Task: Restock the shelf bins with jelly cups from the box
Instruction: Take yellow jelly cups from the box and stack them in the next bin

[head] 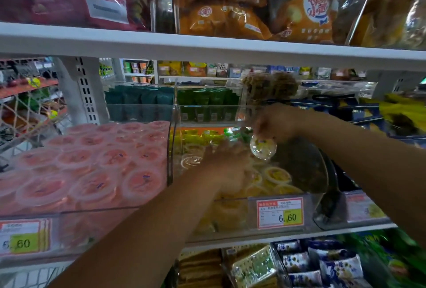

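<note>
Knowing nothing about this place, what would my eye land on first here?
The mass of pink jelly cups filling the left bin stands out first. Beside it, over the middle bin of yellow jelly cups, the right hand pinches a clear jelly cup, while the left hand reaches in just below.

Shop, snack aisle.
White shelf tiers (207, 45) hold packaged snacks (230, 11) above and below the left hand (227, 163); price tag (280, 212) reading 6.60 on the clear bin (230, 218) front just below it; more stocked shelving beyond the right hand (276, 123).
</note>
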A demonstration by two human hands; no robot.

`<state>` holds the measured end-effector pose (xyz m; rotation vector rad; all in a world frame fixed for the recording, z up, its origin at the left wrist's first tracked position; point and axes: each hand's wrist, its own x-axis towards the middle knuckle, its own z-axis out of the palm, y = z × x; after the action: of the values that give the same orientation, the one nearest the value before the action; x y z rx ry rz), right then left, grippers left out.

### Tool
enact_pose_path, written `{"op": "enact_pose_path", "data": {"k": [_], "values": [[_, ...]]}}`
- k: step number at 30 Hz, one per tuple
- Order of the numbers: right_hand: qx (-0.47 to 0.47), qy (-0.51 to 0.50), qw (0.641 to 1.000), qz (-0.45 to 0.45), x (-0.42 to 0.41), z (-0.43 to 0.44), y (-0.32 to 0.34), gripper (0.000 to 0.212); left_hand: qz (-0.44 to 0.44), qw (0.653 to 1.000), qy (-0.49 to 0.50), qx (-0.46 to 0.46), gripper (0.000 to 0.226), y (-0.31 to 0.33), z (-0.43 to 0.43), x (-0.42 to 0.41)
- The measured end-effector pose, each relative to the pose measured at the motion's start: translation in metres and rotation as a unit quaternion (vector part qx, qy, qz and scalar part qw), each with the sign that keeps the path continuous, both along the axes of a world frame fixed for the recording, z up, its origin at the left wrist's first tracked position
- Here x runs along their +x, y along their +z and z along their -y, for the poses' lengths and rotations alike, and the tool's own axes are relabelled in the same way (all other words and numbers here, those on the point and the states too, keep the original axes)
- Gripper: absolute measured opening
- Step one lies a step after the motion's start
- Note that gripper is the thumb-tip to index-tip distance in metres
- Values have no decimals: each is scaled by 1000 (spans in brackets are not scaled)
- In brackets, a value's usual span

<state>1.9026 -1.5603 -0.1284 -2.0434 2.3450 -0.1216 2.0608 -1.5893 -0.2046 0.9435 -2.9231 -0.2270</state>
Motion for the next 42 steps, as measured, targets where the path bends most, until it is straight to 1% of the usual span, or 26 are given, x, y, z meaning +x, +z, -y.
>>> {"op": "enact_pose_path", "data": {"k": [1, 2, 4, 7, 11, 13, 15, 16, 19, 21, 23, 24, 25, 26, 27, 28, 29, 30, 31, 32, 33, 35, 37, 38, 40, 42], "values": [[19, -14, 999, -40, 0, 3, -1, 22, 47, 999, -8, 16, 54, -3, 1, -1], [49, -27, 996, -67, 0, 6, -3, 24, 71, 997, -9, 35, 53, -5, 3, -1], [106, -27, 991, -76, 3, 10, -9, 29, 79, 995, -6, 62, 52, -7, 4, -2], [158, 2, 983, -97, -1, 18, -20, 29, 83, 994, -8, 63, 51, -7, 4, 0], [165, 16, 977, -135, -10, 25, -33, 26, 85, 994, -1, 71, 53, -8, 4, 0], [148, 16, 982, -120, -8, 18, -33, 27, 70, 994, 4, 78, 51, -8, 6, 0], [81, 13, 993, -82, -4, 6, -25, 31, 29, 997, 16, 75, 46, -4, 4, 1], [36, 12, 998, -56, -2, -3, -20, 35, -11, 998, 24, 65, 43, 0, 1, 3], [-98, 31, 994, 31, 14, -42, -1, 34, -191, 981, 13, 43, 37, 20, -20, 17], [-172, 42, 977, 118, 33, -81, 6, 29, -280, 960, -13, 19, 34, 29, -48, 40], [-225, 65, 945, 231, 57, -128, 1, 20, -357, 933, -41, 16, 31, 26, -80, 79], [-236, 83, 923, 291, 69, -150, -7, 17, -388, 919, -54, 48, 29, 16, -95, 100], [-224, 108, 904, 348, 79, -171, -21, 15, -394, 911, -57, 112, 27, 1, -108, 121], [-183, 135, 887, 402, 86, -188, -40, 17, -368, 908, -47, 193, 27, -17, -120, 140], [-114, 155, 872, 450, 92, -200, -64, 21, -314, 909, -32, 272, 28, -42, -126, 156], [-18, 163, 857, 489, 97, -206, -92, 25, -245, 907, -13, 343, 28, -73, -130, 169], [94, 159, 838, 514, 102, -208, -125, 26, -173, 904, 11, 391, 28, -109, -133, 180], [199, 143, 813, 528, 108, -206, -162, 25, -114, 903, 34, 413, 28, -149, -135, 189], [280, 112, 790, 534, 113, -203, -205, 21, -69, 903, 56, 421, 30, -189, -138, 196], [327, 71, 778, 532, 120, -199, -253, 18, -33, 898, 79, 431, 32, -227, -142, 202], [342, 28, 777, 528, 126, -195, -302, 17, 5, 891, 107, 442, 33, -262, -146, 206], [327, -67, 777, 534, 140, -193, -390, 17, 77, 891, 138, 426, 32, -321, -151, 206], [294, -160, 761, 556, 152, -198, -455, 17, 96, 893, 149, 413, 32, -365, -154, 202], [287, -195, 748, 566, 157, -202, -479, 16, 91, 887, 163, 423, 33, -383, -154, 203], [313, -233, 722, 571, 168, -209, -514, 21, 85, 873, 192, 441, 35, -416, -154, 211], [354, -215, 723, 554, 175, -212, -537, 22, 88, 863, 199, 456, 34, -445, -156, 227]]}}
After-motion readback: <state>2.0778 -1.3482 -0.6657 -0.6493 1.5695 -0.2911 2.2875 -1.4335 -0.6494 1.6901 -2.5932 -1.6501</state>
